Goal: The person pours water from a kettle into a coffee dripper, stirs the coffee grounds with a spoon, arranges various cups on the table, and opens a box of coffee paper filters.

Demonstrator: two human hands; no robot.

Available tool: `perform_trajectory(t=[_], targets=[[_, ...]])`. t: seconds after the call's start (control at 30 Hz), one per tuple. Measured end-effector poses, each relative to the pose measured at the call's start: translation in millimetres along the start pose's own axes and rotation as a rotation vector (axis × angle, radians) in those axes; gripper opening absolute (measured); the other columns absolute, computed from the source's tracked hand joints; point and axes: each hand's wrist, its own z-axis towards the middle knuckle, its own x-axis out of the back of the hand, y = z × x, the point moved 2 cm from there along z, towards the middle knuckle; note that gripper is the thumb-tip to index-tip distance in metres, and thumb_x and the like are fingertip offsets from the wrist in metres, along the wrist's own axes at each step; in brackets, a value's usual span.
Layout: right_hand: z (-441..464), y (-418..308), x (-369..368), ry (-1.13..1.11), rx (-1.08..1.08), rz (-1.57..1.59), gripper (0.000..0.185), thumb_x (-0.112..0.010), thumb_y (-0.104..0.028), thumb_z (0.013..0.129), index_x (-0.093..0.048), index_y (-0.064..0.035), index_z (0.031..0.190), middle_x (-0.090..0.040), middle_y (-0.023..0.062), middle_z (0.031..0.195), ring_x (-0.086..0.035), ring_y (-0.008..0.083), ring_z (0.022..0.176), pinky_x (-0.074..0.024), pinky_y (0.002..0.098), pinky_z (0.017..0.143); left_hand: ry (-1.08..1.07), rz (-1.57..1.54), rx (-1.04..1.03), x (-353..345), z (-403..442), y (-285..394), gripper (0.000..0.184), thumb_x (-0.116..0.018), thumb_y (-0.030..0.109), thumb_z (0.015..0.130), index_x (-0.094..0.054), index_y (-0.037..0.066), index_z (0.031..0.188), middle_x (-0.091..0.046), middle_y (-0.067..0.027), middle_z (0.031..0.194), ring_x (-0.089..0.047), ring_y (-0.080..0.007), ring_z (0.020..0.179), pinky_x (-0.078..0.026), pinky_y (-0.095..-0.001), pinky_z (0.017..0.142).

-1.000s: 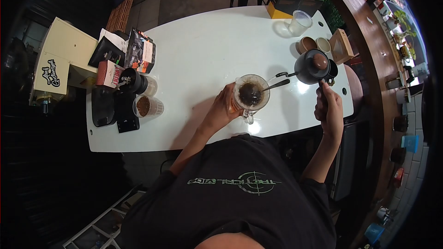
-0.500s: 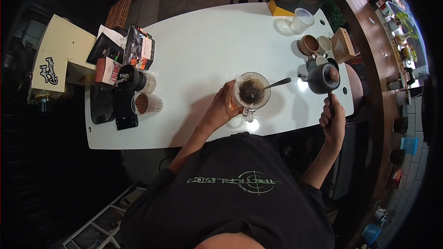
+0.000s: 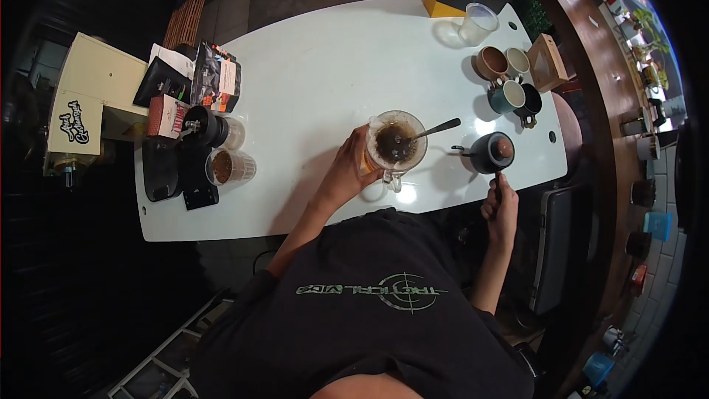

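My left hand (image 3: 346,168) is wrapped around the side of a clear glass vessel (image 3: 417,158) near the table's front edge. Dark, wet coffee grounds (image 3: 394,142) fill its top, with paler foam around the rim. A metal spoon (image 3: 443,126) leans out of it to the right. My right hand (image 3: 502,213) grips the handle of a small dark gooseneck kettle (image 3: 484,157) with a brown lid knob. The kettle's spout points left towards the glass. Whether its base touches the table, I cannot tell.
Several cups (image 3: 509,96) stand on the right of the white table (image 3: 310,66), near a clear plastic cup (image 3: 478,26) and a wooden stand (image 3: 546,63). To the left are a hand grinder (image 3: 207,127), a glass of brown grounds (image 3: 230,167) and a coffee bag (image 3: 216,77).
My right hand has brought the kettle left and towards me, away from the cups, which now show more fully. My left hand stays on the glass vessel.
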Motion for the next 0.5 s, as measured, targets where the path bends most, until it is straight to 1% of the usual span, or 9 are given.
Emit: perform_trajectory(t=[0.03,0.1,0.17,0.23,0.5], targets=[[3,6,-3,0.006,-0.001,0.015,0.033,-0.053,-0.037,0.104,-0.053,-0.0099,0.085,-0.032,-0.0080,0.057,-0.027,0.0034,0.042,-0.0213,0.0220,0.039,0.019,0.014,0.002,1,0,2,0.084,-0.080,0.012,0.077,-0.031,0.003,0.145,-0.046,-0.0206,0.137,-0.047,-0.0398,0.130,-0.041,-0.0447,0.110],[9,15,-10,0.021,-0.010,0.021,0.033,-0.053,-0.037,0.104,-0.052,-0.0109,0.084,-0.032,-0.0079,0.057,-0.028,0.0032,0.043,-0.0218,0.0221,0.039,0.004,0.008,0.004,-1,0,-2,0.085,-0.080,0.012,0.077,-0.031,0.002,0.145,-0.046,-0.0207,0.138,-0.047,-0.0397,0.130,-0.041,-0.0446,0.110],[18,23,-15,0.015,-0.002,0.022,0.034,-0.052,-0.040,0.104,-0.050,-0.0117,0.086,-0.028,-0.0093,0.056,-0.024,0.0030,0.041,-0.0183,0.0229,0.039,-0.006,0.002,0.005,-1,1,-5,0.085,-0.080,0.013,0.077,-0.031,0.002,0.145,-0.045,-0.0208,0.138,-0.047,-0.0396,0.131,-0.041,-0.0445,0.110],[29,28,-19,0.013,-0.003,0.048,0.034,-0.052,-0.041,0.104,-0.050,-0.0119,0.086,-0.028,-0.0091,0.056,-0.023,0.0033,0.041,-0.0179,0.0231,0.039,-0.025,-0.009,0.019,-1,1,-4,0.090,-0.082,0.018,0.077,-0.029,0.004,0.148,-0.045,-0.0201,0.141,-0.045,-0.0407,0.133,-0.041,-0.0476,0.112],[56,32,-31,-0.038,0.006,0.047,0.034,-0.051,-0.040,0.104,-0.050,-0.0115,0.086,-0.030,-0.0075,0.056,-0.024,0.0045,0.042,-0.0178,0.0243,0.040,-0.010,-0.020,0.008,-1,1,-4,0.090,-0.083,0.018,0.076,-0.030,0.005,0.148,-0.045,-0.0189,0.141,-0.045,-0.0399,0.133,-0.040,-0.0474,0.112]])
